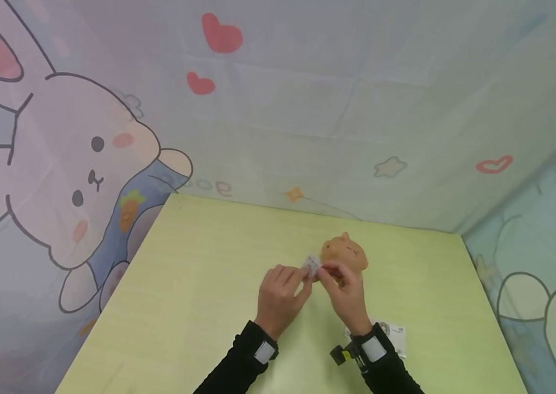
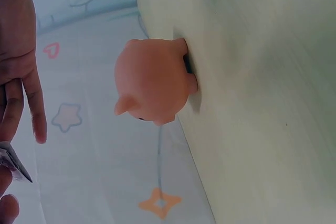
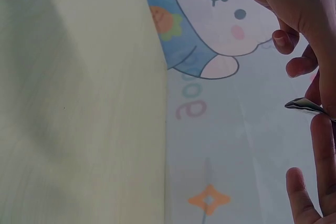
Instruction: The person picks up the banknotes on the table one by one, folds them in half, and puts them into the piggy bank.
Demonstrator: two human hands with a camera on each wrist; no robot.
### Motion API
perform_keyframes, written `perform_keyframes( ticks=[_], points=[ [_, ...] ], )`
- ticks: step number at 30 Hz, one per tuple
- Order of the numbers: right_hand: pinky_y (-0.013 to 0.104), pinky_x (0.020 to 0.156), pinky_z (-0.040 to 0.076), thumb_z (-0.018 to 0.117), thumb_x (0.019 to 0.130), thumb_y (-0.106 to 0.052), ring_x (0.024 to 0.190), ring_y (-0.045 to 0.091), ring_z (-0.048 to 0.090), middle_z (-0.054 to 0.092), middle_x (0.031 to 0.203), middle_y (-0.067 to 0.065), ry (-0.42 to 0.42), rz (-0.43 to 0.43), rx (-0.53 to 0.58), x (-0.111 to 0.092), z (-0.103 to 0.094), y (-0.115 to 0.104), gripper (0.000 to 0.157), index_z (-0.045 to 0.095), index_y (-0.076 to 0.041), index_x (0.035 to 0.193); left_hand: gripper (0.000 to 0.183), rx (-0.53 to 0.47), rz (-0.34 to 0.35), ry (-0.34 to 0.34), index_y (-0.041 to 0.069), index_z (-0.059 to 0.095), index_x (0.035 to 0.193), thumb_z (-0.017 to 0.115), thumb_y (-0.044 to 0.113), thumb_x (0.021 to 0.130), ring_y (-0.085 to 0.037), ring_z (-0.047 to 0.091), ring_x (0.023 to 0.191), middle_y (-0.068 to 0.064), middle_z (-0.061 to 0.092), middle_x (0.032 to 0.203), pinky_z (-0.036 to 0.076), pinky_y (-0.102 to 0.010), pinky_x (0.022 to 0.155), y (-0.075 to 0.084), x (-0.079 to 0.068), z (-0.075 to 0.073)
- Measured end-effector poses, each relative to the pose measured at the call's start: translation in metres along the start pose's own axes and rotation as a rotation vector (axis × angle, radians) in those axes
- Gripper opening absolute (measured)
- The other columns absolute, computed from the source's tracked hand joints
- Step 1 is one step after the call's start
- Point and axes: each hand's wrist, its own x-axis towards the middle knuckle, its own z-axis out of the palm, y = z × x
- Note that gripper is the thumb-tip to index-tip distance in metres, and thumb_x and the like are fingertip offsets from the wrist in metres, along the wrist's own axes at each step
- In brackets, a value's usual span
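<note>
Both hands meet over the table and pinch a small folded banknote [image 1: 312, 265] between thumbs and fingertips. My left hand [image 1: 280, 295] grips its left side, and my right hand [image 1: 348, 298] its right side. Seen from the left wrist, the banknote [image 2: 16, 165] is a narrow folded packet; the right wrist view shows the banknote [image 3: 305, 105] edge-on, its layers slightly parted. Just behind the right fingers stands an orange-pink piggy bank [image 1: 344, 253], upright on its feet and partly covered by that hand. From the left wrist the piggy bank [image 2: 152, 80] appears whole.
Flat on the table under the right wrist lies a banknote [image 1: 395, 336], partly hidden by the sleeve. The pale yellow table [image 1: 199, 262] ends at a cloth backdrop [image 1: 307, 109] printed with rabbits, hearts and stars, which also rises along the right side.
</note>
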Motion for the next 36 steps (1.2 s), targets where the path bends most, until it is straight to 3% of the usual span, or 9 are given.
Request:
perform_keyframes(
  ticks=[7, 12, 18, 24, 30, 36],
  points=[
    [0.034, 0.067, 0.05, 0.057, 0.087, 0.01, 0.074, 0.031, 0.061, 0.062, 0.087, 0.015, 0.019, -0.024, -0.044, 0.003, -0.003, 0.002, 0.013, 0.06, 0.004, 0.098, 0.021, -0.046, -0.021, 0.002, 0.012, 0.066, 0.096, 0.074, 0.023, 0.08, -0.009, 0.052, 0.075, 0.006, 0.06, 0.088, 0.039, -0.019, 0.063, -0.001, 0.003, -0.002],
    [0.032, 0.068, 0.05, 0.057, 0.088, 0.008, 0.074, 0.032, 0.061, 0.062, 0.088, 0.014, 0.023, 0.01, -0.061, 0.003, -0.005, 0.001, 0.012, 0.06, 0.003, 0.098, 0.021, -0.117, -0.097, 0.033, 0.012, 0.065, 0.096, 0.073, 0.024, 0.081, -0.009, 0.053, 0.077, 0.006, 0.06, 0.09, 0.041, -0.021, 0.067, -0.007, 0.007, -0.004],
    [0.03, 0.067, 0.05, 0.059, 0.086, 0.009, 0.072, 0.028, 0.06, 0.062, 0.083, 0.01, 0.001, -0.04, -0.121, 0.004, -0.005, -0.002, 0.011, 0.061, 0.001, 0.093, 0.022, -0.309, -0.207, -0.067, 0.017, 0.064, 0.104, 0.068, 0.03, 0.086, -0.008, 0.052, 0.08, 0.008, 0.059, 0.094, 0.039, -0.017, 0.069, -0.018, 0.016, -0.001],
    [0.028, 0.067, 0.049, 0.06, 0.085, 0.01, 0.071, 0.03, 0.06, 0.062, 0.081, 0.011, -0.047, -0.094, -0.14, 0.006, -0.005, -0.005, 0.012, 0.062, 0.001, 0.092, 0.012, -0.512, -0.27, -0.131, 0.02, 0.063, 0.101, 0.064, 0.025, 0.09, -0.007, 0.054, 0.077, 0.014, 0.058, 0.09, 0.041, -0.017, 0.065, -0.023, 0.021, 0.002],
    [0.028, 0.068, 0.049, 0.061, 0.084, 0.009, 0.072, 0.03, 0.061, 0.061, 0.082, 0.015, -0.083, -0.119, -0.16, 0.008, -0.007, -0.007, 0.012, 0.062, 0.001, 0.092, 0.006, -0.56, -0.282, -0.183, 0.021, 0.062, 0.096, 0.064, 0.022, 0.091, -0.001, 0.05, 0.077, 0.015, 0.055, 0.089, 0.041, -0.019, 0.065, -0.022, 0.025, -0.001],
    [0.028, 0.069, 0.049, 0.062, 0.083, 0.01, 0.074, 0.025, 0.061, 0.06, 0.082, 0.013, -0.108, -0.14, -0.194, 0.011, -0.008, -0.007, 0.012, 0.06, 0.0, 0.09, 0.006, -0.567, -0.283, -0.207, 0.021, 0.061, 0.097, 0.064, 0.022, 0.091, -0.004, 0.051, 0.076, 0.016, 0.055, 0.089, 0.041, -0.02, 0.065, -0.021, 0.025, -0.003]
  ],
)
